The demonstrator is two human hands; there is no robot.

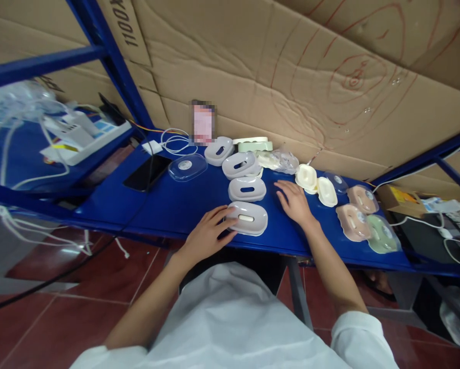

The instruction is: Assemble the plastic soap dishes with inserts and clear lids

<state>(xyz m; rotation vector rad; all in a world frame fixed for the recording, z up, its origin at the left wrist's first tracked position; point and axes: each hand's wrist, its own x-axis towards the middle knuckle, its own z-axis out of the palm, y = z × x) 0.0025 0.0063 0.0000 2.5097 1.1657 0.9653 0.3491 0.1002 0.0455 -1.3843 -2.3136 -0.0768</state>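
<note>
Two hands sit well apart at the near edge of the blue shelf [176,205]: the left hand [207,236] lays its fingers over the left end of the nearest grey soap dish [251,219], though I cannot tell whether it truly grips. The right hand [294,202] lies flat and spread on bare shelf at the dish's two o'clock. Handling that dish well likely means keeping it level and square to the three matching dishes [247,188] lined up toward eleven o'clock, without nudging them. Farther off at two o'clock, cream dishes [316,183] sit before the cardboard wall [253,66].
</note>
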